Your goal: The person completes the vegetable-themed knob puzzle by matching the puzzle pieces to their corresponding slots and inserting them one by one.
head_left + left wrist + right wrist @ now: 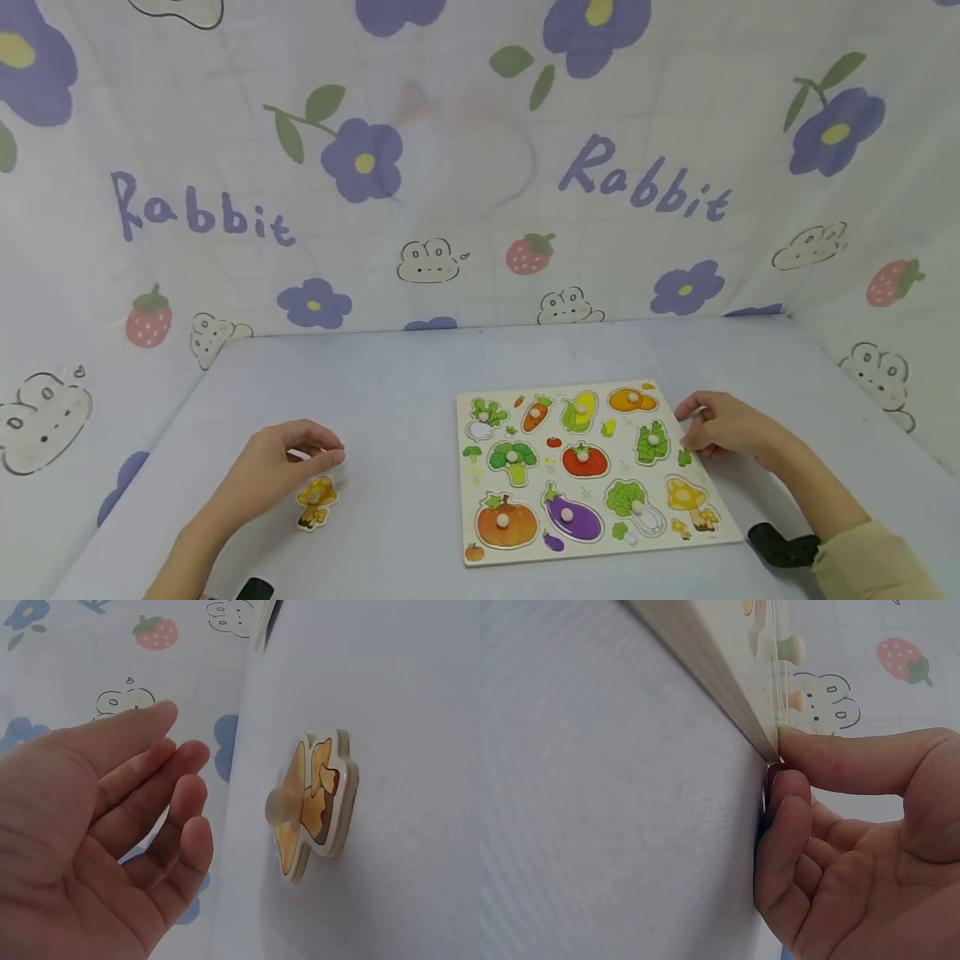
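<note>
A wooden mushroom puzzle piece [315,505] lies on the table at the left, its pale knob [278,807] plain in the left wrist view. My left hand [279,460] hovers just beyond and beside it with loosely bent fingers, holding nothing. To the right is a vegetable puzzle board [525,479], with knobbed pieces such as a pumpkin [507,523], an eggplant [573,515] and a tomato [585,460]. The mushroom spot [684,493] at its near right corner has no knob. My right hand [723,427] pinches the board's right edge, thumb on top and fingertips at the underside.
The white tabletop [390,400] carries the board and the loose piece. Behind it hangs a curtain [465,192] printed with flowers, strawberries and rabbits. Dark wrist straps [782,547] show near my right sleeve and at the bottom left.
</note>
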`<move>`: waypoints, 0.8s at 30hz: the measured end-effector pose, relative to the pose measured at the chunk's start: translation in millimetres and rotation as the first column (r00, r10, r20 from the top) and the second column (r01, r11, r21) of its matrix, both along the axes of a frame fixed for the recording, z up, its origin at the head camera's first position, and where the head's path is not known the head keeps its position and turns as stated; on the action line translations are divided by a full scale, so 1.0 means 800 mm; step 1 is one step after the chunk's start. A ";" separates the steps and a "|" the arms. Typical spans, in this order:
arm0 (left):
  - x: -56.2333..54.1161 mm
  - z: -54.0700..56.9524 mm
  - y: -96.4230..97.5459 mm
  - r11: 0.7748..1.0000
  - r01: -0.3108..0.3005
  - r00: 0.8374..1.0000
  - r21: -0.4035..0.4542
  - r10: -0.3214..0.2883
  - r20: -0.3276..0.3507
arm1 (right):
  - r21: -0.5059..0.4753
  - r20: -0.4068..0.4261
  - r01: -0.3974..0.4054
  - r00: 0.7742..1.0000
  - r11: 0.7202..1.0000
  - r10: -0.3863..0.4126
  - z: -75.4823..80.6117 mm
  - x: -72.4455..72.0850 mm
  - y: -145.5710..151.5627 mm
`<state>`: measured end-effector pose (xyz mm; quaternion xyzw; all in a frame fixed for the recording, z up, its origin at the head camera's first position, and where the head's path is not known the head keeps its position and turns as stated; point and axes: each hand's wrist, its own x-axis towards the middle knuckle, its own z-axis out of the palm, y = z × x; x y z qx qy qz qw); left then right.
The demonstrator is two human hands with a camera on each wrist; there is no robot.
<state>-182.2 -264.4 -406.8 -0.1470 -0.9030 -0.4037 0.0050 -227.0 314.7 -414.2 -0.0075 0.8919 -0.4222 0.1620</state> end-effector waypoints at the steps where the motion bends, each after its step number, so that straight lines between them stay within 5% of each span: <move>1: -0.001 -0.001 -0.002 1.000 0.011 1.000 0.014 -0.012 0.013 | 0.001 0.001 0.000 1.000 1.000 0.000 0.000 0.000 0.000; 7: -0.013 -0.010 -0.026 0.990 0.105 0.986 0.092 -0.116 0.118 | 0.001 0.004 -0.004 1.000 1.000 0.004 0.000 0.001 0.001; 13: -0.023 -0.025 -0.049 0.969 0.213 0.945 0.125 -0.237 0.227 | 0.007 0.007 0.002 1.000 1.000 -0.002 -0.001 0.001 0.004; 24: -0.024 -0.040 -0.059 0.951 0.276 0.922 0.138 -0.302 0.242 | -0.004 0.016 0.012 1.000 1.000 -0.012 -0.005 -0.002 0.005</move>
